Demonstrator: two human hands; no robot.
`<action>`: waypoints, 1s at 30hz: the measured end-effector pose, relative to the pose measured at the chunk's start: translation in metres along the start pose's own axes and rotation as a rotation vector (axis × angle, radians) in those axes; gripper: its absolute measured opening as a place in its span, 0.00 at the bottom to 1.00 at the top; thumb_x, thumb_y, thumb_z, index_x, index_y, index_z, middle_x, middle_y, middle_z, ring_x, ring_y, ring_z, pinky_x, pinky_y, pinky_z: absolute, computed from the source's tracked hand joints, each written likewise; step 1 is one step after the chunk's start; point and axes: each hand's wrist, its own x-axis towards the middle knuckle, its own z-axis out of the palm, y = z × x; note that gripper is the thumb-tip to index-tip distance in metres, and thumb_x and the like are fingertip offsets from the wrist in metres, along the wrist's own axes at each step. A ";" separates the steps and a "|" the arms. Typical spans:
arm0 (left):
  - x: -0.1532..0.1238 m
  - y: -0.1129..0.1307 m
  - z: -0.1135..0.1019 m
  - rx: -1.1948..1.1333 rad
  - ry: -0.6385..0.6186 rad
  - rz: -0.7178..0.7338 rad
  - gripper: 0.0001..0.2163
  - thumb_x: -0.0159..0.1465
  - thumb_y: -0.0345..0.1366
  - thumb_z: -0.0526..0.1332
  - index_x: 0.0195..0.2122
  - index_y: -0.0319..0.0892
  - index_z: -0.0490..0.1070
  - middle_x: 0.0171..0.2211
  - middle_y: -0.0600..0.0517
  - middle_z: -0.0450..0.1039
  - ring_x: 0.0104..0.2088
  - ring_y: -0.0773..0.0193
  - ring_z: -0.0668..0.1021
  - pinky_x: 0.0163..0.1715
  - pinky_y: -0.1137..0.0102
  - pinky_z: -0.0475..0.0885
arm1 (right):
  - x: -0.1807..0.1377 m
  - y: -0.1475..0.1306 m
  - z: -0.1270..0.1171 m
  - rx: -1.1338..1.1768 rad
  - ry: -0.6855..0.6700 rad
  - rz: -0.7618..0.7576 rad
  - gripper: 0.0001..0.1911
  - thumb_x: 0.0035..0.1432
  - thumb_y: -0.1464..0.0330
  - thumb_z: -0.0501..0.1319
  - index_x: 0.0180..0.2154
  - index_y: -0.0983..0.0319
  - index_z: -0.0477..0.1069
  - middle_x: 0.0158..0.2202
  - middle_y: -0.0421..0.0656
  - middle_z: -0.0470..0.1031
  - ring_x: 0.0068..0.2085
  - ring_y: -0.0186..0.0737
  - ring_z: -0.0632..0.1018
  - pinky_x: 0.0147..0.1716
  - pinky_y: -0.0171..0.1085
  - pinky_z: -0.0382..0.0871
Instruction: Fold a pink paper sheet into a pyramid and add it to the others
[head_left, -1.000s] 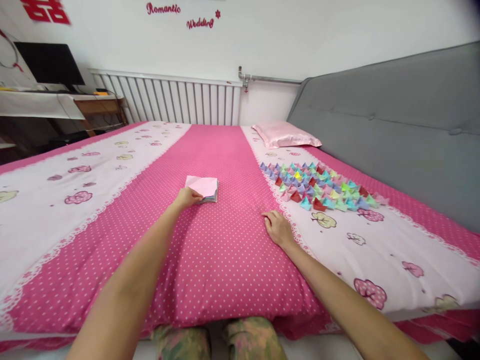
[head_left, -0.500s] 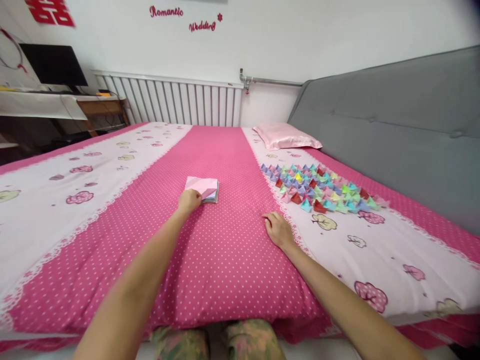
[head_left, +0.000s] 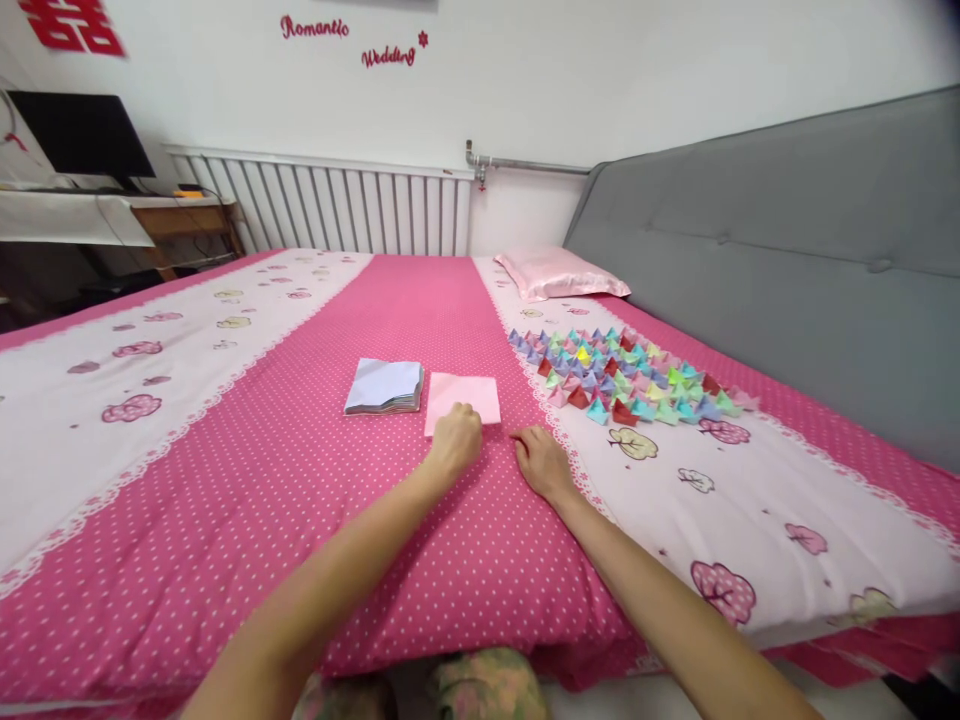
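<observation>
My left hand (head_left: 457, 440) is closed on the near edge of a square sheet of pink origami paper (head_left: 469, 392), which is just over the pink dotted bedspread. To its left lies a stack of square paper (head_left: 385, 382) with a pale lavender sheet on top and slightly uneven edges. My right hand (head_left: 544, 462) rests on the bedspread to the right of the sheet, fingers loosely bent and apart, holding nothing. Beyond it, rows of small folded paper boats (head_left: 630, 375) in many colours stand on the bed.
The bed (head_left: 420, 560) fills most of the view. A pink satin pillow (head_left: 562, 273) lies at the far right by the grey headboard (head_left: 787, 220). A white radiator (head_left: 337, 205) lines the wall, and a desk with a monitor (head_left: 81, 135) stands at the far left.
My left hand has lifted the pink sheet off the stack and carried it right, uncovering a lavender sheet. My right hand stays on the bed. The view has turned slightly right.
</observation>
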 end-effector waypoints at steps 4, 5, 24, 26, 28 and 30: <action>-0.010 0.019 0.023 0.008 -0.082 0.039 0.14 0.58 0.25 0.48 0.34 0.35 0.73 0.33 0.39 0.72 0.37 0.55 0.74 0.29 0.67 0.68 | 0.003 0.003 -0.003 0.093 0.046 0.022 0.12 0.56 0.72 0.50 0.38 0.60 0.71 0.37 0.44 0.72 0.40 0.39 0.71 0.41 0.36 0.64; -0.010 0.021 0.025 0.009 -0.093 0.038 0.14 0.59 0.26 0.48 0.35 0.35 0.73 0.33 0.39 0.72 0.36 0.56 0.75 0.29 0.67 0.68 | 0.004 0.004 -0.004 0.116 0.076 0.045 0.13 0.56 0.73 0.49 0.39 0.60 0.70 0.38 0.45 0.72 0.41 0.39 0.71 0.42 0.37 0.64; 0.039 0.007 0.019 -0.090 -0.006 0.000 0.19 0.63 0.28 0.44 0.52 0.31 0.64 0.53 0.38 0.65 0.56 0.57 0.64 0.54 0.62 0.58 | 0.075 -0.047 -0.028 0.600 0.095 0.096 0.23 0.59 0.58 0.48 0.52 0.62 0.63 0.53 0.49 0.66 0.54 0.42 0.67 0.53 0.43 0.60; 0.042 0.003 0.041 -0.117 -0.016 0.038 0.22 0.61 0.30 0.49 0.56 0.31 0.58 0.58 0.38 0.59 0.60 0.55 0.58 0.58 0.62 0.53 | 0.089 -0.060 -0.004 0.619 -0.097 0.082 0.26 0.60 0.56 0.45 0.57 0.60 0.57 0.59 0.47 0.60 0.59 0.40 0.61 0.56 0.42 0.56; 0.040 0.000 0.063 -0.134 -0.025 0.028 0.24 0.60 0.31 0.50 0.58 0.31 0.55 0.60 0.38 0.55 0.61 0.52 0.55 0.59 0.58 0.50 | 0.095 -0.066 0.024 0.528 -0.282 0.107 0.30 0.61 0.54 0.41 0.59 0.62 0.53 0.61 0.48 0.55 0.62 0.40 0.56 0.59 0.42 0.50; 0.036 -0.003 0.077 -0.147 -0.047 0.020 0.25 0.59 0.30 0.51 0.59 0.33 0.54 0.60 0.39 0.54 0.62 0.51 0.54 0.59 0.56 0.49 | 0.093 -0.062 0.046 0.486 -0.330 0.107 0.32 0.61 0.53 0.41 0.60 0.64 0.52 0.62 0.49 0.53 0.63 0.42 0.53 0.61 0.44 0.43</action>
